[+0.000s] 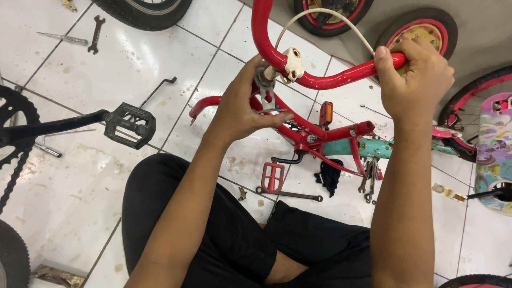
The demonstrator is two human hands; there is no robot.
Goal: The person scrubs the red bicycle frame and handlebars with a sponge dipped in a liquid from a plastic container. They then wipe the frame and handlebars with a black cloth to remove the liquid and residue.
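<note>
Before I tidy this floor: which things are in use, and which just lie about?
In use:
- red handlebar, gripped by the right hand
- brake lever clamp, at the left hand
- white cable

Lying about:
- wrench
- screwdriver
- red pedal
- black rag

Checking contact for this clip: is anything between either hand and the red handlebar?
Nothing visible. The right hand grips the red handlebar directly; the left hand touches the metal brake lever bracket on it.
</note>
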